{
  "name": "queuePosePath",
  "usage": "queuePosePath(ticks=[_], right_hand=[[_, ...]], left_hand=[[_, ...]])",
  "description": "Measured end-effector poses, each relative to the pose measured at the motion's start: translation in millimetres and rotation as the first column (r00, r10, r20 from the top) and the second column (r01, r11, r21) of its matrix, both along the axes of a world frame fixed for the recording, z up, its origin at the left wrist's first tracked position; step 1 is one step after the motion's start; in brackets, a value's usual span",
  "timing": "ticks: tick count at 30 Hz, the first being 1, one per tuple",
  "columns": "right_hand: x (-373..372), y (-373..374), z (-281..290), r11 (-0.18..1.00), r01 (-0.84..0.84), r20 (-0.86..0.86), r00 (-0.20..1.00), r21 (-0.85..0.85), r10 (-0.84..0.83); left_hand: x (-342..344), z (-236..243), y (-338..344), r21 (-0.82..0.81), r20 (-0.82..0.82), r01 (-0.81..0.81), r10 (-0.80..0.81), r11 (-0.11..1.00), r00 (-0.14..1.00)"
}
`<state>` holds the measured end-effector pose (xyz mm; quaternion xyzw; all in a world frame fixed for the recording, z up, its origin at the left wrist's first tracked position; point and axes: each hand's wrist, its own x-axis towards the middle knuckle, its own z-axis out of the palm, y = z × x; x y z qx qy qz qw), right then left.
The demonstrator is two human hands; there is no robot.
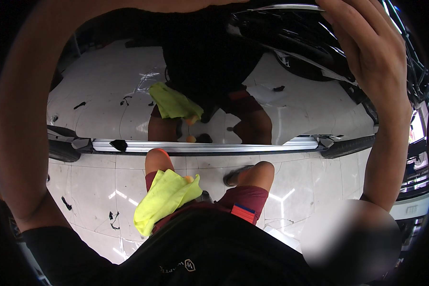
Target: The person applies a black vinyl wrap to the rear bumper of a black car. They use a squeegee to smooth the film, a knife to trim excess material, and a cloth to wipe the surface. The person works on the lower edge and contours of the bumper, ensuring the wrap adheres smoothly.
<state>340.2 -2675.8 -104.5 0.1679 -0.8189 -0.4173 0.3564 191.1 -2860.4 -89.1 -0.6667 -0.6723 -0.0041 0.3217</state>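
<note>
My right hand (364, 45) is raised at the upper right, beside a glossy black curved part with a bright rim (291, 40) that looks like a car's side mirror. Its fingers bend together at the rim. The top edge cuts off some fingertips, so what they grip is unclear. My left arm (24, 143) arches up the left side and along the top. The left hand's fingers lie outside the picture. Before me stands a shiny black car door panel (114, 95), mirroring my legs and the floor. A yellow-green cloth (167, 198) lies over my left thigh.
A silver ribbed sill strip (205, 146) runs below the panel, with a small black scrap (119, 145) on it. Dark scraps (66, 203) lie on the pale tiled floor (95, 181). A red and blue flat piece (243, 213) rests at my shorts. Something round and blurred (350, 243) fills the lower right.
</note>
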Motion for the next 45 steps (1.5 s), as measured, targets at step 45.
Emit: queuePosePath(ticks=[45], right_hand=[[26.2,-14.5,-15.9,0.991,0.134,-0.141,0.981,0.013,-0.131]], left_hand=[[2.6,4.6,26.0,0.007,-0.030,0.313,-0.313,0.950,0.949]])
